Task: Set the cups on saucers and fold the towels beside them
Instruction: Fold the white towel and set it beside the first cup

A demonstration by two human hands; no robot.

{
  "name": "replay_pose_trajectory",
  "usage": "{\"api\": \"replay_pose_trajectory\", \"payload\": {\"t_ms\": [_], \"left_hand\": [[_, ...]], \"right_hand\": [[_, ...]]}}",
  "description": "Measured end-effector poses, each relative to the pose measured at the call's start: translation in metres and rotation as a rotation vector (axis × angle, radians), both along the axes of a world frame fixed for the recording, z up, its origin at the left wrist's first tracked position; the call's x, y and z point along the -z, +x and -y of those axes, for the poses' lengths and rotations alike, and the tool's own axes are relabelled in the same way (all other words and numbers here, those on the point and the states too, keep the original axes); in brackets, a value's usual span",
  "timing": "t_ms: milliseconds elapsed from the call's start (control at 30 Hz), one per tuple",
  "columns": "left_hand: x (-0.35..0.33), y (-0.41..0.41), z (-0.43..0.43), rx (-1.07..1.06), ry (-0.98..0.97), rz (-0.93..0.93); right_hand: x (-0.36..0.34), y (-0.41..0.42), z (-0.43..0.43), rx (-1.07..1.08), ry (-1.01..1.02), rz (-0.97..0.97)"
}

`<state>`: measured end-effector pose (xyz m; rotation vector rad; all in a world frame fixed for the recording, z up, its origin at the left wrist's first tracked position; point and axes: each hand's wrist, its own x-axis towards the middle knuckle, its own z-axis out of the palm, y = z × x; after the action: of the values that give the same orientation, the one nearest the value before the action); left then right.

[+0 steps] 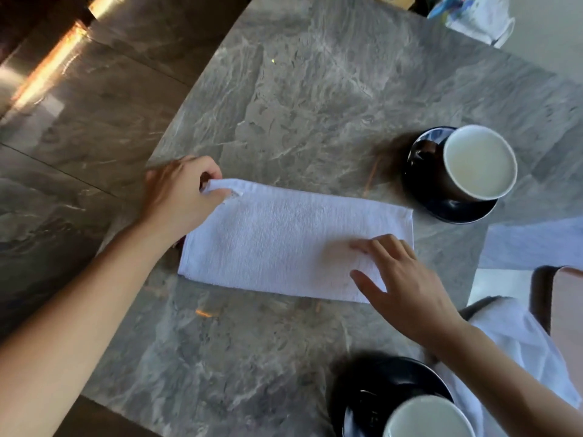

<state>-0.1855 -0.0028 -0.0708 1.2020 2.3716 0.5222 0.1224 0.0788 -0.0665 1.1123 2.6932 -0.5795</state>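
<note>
Our white towel [284, 241] lies flat on the desk [284, 89] near the far cup [479, 162]. Our left hand [179, 197] pinches its far corner; our right hand [410, 279] presses it flat-fingered. We judge it light, soft and limp, best taken by the corners

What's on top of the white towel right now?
The right hand rests on the right end of the towel; the left hand pinches its far-left corner. Whatever lies beneath is covered.
</note>
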Motion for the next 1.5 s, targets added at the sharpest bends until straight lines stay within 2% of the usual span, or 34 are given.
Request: {"api": "replay_pose_trajectory", "payload": {"t_ms": [100,200,367,467,500,567,667,800,933,1033,1133,1233,1500], "left_hand": [[-0.031,-0.001,0.002,0.05,0.102,0.058],[-0.068,0.008,0.013,0.154,0.203,0.019],[-0.086,0.038,0.028,0.247,0.276,0.368],[-0.062,0.069,0.044,0.139,0.233,0.623],[-0.052,0.08,0.049,0.12,0.198,0.643],[-0.03,0.098,0.055,0.15,0.113,0.557],[-0.01,0.111,0.054,0.202,0.033,0.391],[0.0,0.114,0.057,0.28,-0.014,0.227],[-0.004,0.114,0.064,0.309,-0.072,0.142],[-0.007,0.114,0.067,0.4,-0.09,0.004],[-0.005,0.115,0.071,0.453,-0.016,-0.149],[0.005,0.117,0.069,0.504,0.047,-0.223],[0.018,0.109,0.061,0.513,0.166,-0.237]], "right_hand": [[-0.003,-0.017,-0.009,0.036,0.037,0.039],[-0.007,-0.044,-0.019,0.054,0.109,0.033],[0.002,-0.1,-0.047,0.118,0.001,-0.007],[0.011,-0.131,-0.067,0.129,0.026,-0.038],[0.015,-0.14,-0.072,0.118,0.071,-0.042],[0.025,-0.152,-0.078,0.087,0.155,-0.032],[0.042,-0.148,-0.081,0.001,0.17,-0.028],[0.056,-0.129,-0.081,-0.067,0.205,-0.167],[0.032,-0.123,-0.075,-0.121,0.098,-0.361],[0.011,-0.089,-0.044,-0.273,0.038,-0.489],[0.003,-0.034,-0.015,-0.402,0.017,-0.33],[0.011,0.011,-0.008,-0.449,0.079,-0.14],[0.027,0.026,-0.012,-0.289,0.064,-0.265]]}}
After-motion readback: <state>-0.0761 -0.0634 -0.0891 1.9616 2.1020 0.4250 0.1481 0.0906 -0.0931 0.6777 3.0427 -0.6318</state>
